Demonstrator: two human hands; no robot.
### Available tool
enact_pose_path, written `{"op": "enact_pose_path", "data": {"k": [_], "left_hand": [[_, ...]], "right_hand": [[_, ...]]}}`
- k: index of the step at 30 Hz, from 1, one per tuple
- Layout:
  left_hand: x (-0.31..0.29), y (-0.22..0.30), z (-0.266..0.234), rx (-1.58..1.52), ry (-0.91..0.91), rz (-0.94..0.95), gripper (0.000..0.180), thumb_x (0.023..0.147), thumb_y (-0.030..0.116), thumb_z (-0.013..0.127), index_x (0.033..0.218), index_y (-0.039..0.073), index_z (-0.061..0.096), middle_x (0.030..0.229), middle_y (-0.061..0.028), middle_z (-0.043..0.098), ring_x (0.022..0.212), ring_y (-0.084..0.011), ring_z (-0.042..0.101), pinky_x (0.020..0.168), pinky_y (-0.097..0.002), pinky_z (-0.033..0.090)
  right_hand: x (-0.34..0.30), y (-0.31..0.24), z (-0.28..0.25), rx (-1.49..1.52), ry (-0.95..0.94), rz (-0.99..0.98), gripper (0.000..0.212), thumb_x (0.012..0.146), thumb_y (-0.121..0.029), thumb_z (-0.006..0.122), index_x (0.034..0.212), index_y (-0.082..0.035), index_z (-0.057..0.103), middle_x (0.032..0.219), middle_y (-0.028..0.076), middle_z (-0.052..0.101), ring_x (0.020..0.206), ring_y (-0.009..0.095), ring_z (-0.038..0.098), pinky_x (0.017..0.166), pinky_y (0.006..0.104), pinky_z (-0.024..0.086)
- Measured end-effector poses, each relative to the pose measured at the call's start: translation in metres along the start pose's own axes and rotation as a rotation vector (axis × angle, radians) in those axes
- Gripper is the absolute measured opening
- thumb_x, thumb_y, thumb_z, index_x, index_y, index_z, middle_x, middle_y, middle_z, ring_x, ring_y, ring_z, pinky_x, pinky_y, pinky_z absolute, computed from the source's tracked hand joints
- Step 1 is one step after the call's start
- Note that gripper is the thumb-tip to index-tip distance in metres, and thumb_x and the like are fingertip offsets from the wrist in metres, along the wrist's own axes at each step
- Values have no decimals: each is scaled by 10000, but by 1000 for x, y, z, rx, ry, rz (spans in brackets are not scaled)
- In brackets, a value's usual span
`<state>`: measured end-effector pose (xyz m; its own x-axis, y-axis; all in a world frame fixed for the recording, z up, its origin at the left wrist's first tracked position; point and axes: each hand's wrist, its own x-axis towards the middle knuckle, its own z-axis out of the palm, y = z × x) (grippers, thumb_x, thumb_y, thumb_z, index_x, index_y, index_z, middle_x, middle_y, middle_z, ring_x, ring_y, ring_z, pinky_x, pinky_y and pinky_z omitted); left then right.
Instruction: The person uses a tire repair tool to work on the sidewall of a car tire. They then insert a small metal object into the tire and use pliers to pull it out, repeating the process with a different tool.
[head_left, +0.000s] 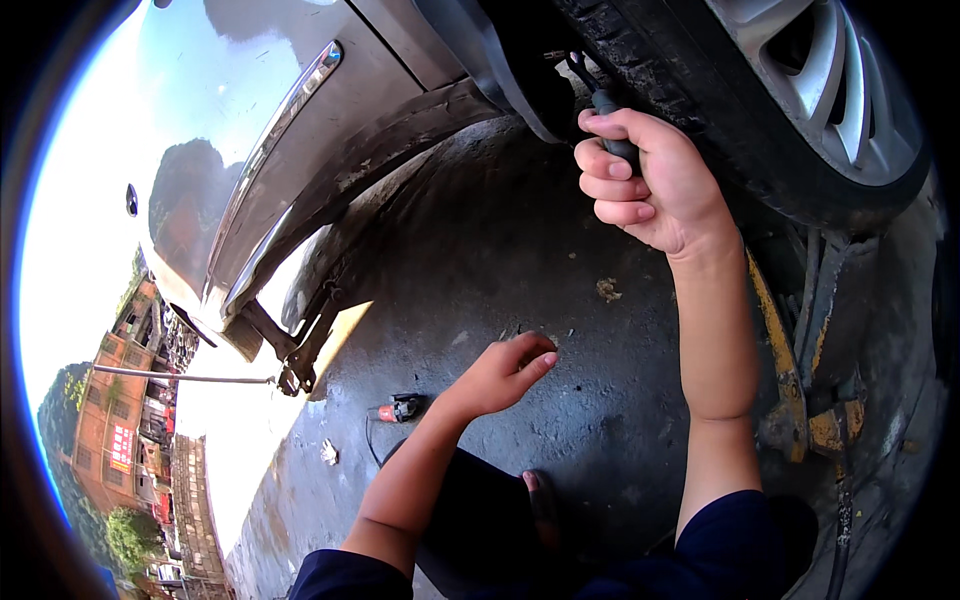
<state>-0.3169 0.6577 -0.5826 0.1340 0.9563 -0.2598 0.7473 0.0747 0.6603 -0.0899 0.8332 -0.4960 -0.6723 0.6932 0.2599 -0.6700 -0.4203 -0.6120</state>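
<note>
My right hand [650,185] is wrapped round the dark handle of a fork-tipped hand tool [606,103]. The tool's prongs point up into the gap between the grey car's wheel arch and the tyre [690,120]. What the prongs touch in the shadow cannot be made out. Lower down, my left hand [505,372] hangs over the dark floor with nothing visible in it. Its fingers are loosely bent and the thumb is stretched out. The wheel arch liner [490,65] curves down just left of the tool.
A yellow-and-black metal lift part [780,350] stands below the wheel at right. A red-and-black power tool [398,408] with a cord lies on the floor [590,400], near a crumpled white scrap [329,452]. A jack [298,365] with a long bar stands under the car sill.
</note>
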Motion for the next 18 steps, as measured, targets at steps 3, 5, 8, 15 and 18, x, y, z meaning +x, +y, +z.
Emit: {"op": "enact_pose_path", "data": {"k": [3, 5, 8, 15, 18], "left_hand": [[-1, 6, -1, -2, -29, 3, 346, 1021, 310, 559, 1161, -2, 615, 1008, -143, 692, 978, -234, 679, 867, -357, 518], [-2, 5, -2, -7, -37, 12, 361, 1015, 328, 567, 1165, 2, 615, 1015, -156, 682, 973, -251, 673, 857, -360, 517], [-6, 1, -4, 39, -40, 1, 382, 1015, 348, 561, 1164, 1, 616, 1010, -168, 684, 961, -274, 676, 849, -369, 519], [-5, 1, 2, 80, -89, 14, 396, 1015, 362, 547, 1157, 0, 620, 1018, -188, 693, 966, -308, 681, 843, -389, 525], [-3, -3, 4, 118, -115, 1, 391, 1015, 356, 544, 1163, 2, 618, 1028, -192, 697, 978, -313, 683, 852, -389, 526]], "right_hand": [[0, 10, -1, -125, 9, -20, 72, 954, -113, 525, 949, -84, 458, 635, 7, 423, 472, 52, 314, 394, 212, 238], [4, 21, -16, -275, -21, -51, 98, 961, -112, 520, 1017, -90, 442, 647, 0, 440, 479, 44, 328, 406, 205, 250], [14, 22, -37, -503, -49, -50, 140, 966, -97, 523, 1067, -88, 426, 661, -12, 425, 502, 39, 338, 434, 202, 279], [113, 56, -127, -1568, 396, -1004, 290, 968, -195, 607, 1170, -17, 499, 922, 153, 639, 877, 332, 639, 767, 441, 491], [120, 41, -126, -1533, 395, -877, 350, 958, -215, 613, 1215, -2, 507, 1024, 229, 651, 977, 431, 624, 818, 498, 486]]}}
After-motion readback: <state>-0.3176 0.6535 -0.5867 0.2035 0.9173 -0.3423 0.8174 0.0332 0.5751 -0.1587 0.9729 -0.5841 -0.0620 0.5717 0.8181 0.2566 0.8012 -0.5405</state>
